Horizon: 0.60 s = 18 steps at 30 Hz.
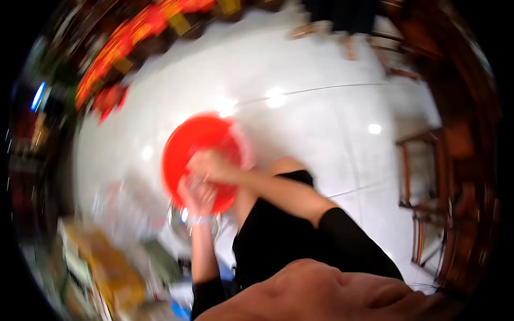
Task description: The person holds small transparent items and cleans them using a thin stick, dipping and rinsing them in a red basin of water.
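A round red basin [176,144] stands on the pale tiled floor in front of my knees. Over its lower part my left hand [198,195], with a pale band at the wrist, is raised with its fingers smeared by motion. My right hand [209,165] reaches across from the right and meets it above the basin, its fingers curled. Whatever lies between the two hands is too blurred to make out. Something pinkish and see-through [242,147] hangs at the basin's right rim. A shiny metal bowl [179,219] shows partly below the basin, behind my left wrist.
Clear plastic bags [126,208] and a yellow package [112,262] lie at the lower left. Wooden chairs [423,171] line the right side. Another person's feet [348,47] are at the top. Red and yellow items [139,32] sit along the upper left.
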Each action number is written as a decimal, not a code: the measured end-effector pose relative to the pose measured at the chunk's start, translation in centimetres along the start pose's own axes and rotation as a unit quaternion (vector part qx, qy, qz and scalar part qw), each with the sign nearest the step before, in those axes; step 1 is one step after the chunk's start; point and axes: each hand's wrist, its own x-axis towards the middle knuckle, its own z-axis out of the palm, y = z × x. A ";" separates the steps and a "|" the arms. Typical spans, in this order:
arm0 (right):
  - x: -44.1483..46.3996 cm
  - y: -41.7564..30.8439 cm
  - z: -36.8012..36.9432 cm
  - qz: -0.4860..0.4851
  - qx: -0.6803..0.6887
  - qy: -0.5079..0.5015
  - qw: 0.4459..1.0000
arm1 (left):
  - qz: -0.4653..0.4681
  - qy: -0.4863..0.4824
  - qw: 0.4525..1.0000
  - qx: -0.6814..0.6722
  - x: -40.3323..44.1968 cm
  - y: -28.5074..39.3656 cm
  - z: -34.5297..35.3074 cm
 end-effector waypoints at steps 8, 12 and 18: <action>0.2 -0.5 -3.0 0.277 0.380 0.091 0.878 | 0.060 0.070 0.996 -0.016 1.2 -2.2 4.4; 1.0 -1.0 -0.6 0.221 0.249 0.053 0.941 | 0.035 0.015 0.999 0.034 0.5 0.3 0.4; 0.3 -1.2 0.0 0.149 0.155 0.029 0.976 | 0.044 0.088 0.992 0.083 -0.3 0.3 -1.3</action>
